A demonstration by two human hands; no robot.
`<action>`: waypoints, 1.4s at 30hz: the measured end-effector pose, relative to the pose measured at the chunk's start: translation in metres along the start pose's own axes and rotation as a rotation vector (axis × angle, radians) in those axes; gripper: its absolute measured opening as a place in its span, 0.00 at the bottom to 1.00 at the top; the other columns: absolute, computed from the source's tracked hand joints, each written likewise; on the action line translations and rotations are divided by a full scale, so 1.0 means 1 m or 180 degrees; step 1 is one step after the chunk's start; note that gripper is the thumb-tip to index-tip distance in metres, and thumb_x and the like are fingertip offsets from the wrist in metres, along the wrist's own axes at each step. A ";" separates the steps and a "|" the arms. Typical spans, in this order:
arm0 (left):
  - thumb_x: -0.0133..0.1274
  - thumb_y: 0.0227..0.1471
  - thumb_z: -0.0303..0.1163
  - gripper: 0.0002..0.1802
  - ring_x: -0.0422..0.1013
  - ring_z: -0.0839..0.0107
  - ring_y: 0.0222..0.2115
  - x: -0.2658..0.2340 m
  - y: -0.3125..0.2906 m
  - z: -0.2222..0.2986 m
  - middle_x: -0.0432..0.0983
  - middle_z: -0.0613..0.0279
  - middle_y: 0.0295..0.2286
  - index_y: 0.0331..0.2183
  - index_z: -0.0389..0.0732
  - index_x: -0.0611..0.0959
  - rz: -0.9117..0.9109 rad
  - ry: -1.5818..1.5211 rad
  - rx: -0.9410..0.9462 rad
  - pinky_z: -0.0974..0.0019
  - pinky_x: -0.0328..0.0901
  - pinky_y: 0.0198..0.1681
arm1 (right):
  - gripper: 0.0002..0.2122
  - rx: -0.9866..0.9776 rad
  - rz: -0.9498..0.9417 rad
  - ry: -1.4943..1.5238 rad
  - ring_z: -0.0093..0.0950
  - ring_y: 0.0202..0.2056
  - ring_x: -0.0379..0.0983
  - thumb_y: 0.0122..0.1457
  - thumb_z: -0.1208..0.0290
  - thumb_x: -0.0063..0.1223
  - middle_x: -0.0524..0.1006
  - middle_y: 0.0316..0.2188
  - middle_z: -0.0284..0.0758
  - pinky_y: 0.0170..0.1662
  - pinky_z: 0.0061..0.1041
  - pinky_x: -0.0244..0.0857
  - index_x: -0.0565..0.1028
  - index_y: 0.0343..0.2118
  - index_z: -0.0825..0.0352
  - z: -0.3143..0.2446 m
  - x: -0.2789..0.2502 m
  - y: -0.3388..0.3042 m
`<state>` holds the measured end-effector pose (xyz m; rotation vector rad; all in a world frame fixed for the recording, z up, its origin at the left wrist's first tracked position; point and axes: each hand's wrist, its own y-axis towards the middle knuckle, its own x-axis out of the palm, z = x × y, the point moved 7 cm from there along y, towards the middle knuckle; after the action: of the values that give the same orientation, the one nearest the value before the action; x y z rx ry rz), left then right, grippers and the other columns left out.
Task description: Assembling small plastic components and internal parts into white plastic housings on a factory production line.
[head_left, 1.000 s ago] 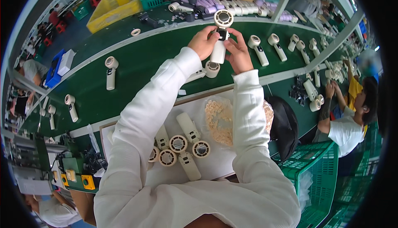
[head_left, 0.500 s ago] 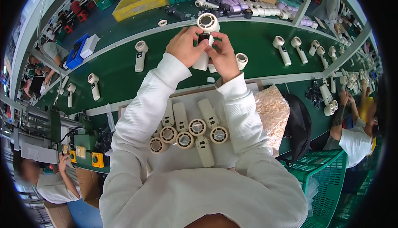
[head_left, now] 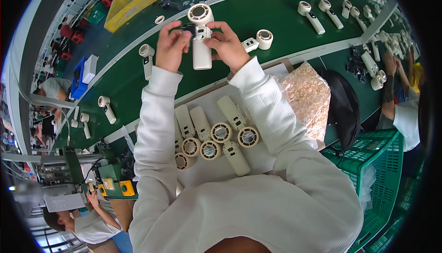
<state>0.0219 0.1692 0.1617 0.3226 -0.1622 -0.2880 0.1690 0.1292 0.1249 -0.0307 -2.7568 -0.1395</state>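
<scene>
Green worktop [head_left: 285, 41], yellow crate [head_left: 126, 14] beyond, workers [head_left: 94, 227] around, 2 hands [head_left: 229, 48] pinching black piece [head_left: 189, 28], cream fan [head_left: 202, 56]

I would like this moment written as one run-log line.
left hand: pinching black part | right hand: holding white handheld fan | nearby: another fan, green surface, bag of beige pieces

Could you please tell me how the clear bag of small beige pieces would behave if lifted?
The clear bag would probably sag, looking thin and wrinkled. Its many small beige pieces look loose, so they may shift together.
</scene>
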 end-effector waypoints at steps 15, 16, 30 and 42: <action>0.54 0.45 0.22 0.05 0.65 0.73 0.25 0.017 -0.020 0.042 0.67 0.64 0.29 0.29 0.38 0.81 0.0151 0.2410 0.1191 0.73 0.63 0.28 | 0.20 0.0001 -0.0151 -0.0060 0.32 0.36 0.71 0.53 0.78 0.48 0.71 0.39 0.42 0.34 0.27 0.70 0.63 0.50 0.62 -0.005 0.009 -0.004; 0.55 0.45 0.23 0.04 0.65 0.72 0.25 0.020 -0.021 0.044 0.67 0.64 0.29 0.28 0.37 0.81 0.0148 0.2435 0.1167 0.72 0.63 0.28 | 0.20 0.0011 -0.0165 -0.0089 0.31 0.37 0.70 0.54 0.78 0.47 0.72 0.39 0.41 0.36 0.27 0.70 0.64 0.50 0.61 -0.005 0.009 -0.005; 0.56 0.42 0.22 0.06 0.65 0.70 0.26 0.028 -0.023 0.066 0.68 0.63 0.29 0.29 0.37 0.81 -0.0571 0.3193 0.1223 0.72 0.63 0.30 | 0.20 -0.0283 -0.0463 -0.0424 0.27 0.33 0.69 0.54 0.78 0.49 0.70 0.36 0.39 0.32 0.22 0.68 0.63 0.51 0.60 -0.007 0.021 -0.009; 0.55 0.42 0.20 0.08 0.65 0.69 0.26 0.033 -0.033 0.087 0.69 0.64 0.28 0.30 0.37 0.82 -0.0788 0.2950 0.1429 0.70 0.62 0.29 | 0.20 0.0108 -0.0794 -0.0175 0.26 0.32 0.68 0.54 0.77 0.49 0.68 0.35 0.36 0.31 0.20 0.67 0.64 0.51 0.60 -0.016 0.029 -0.016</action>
<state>0.0275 0.1046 0.2357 0.8907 0.7425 -0.3194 0.1469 0.1113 0.1488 0.3237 -2.8071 -0.1601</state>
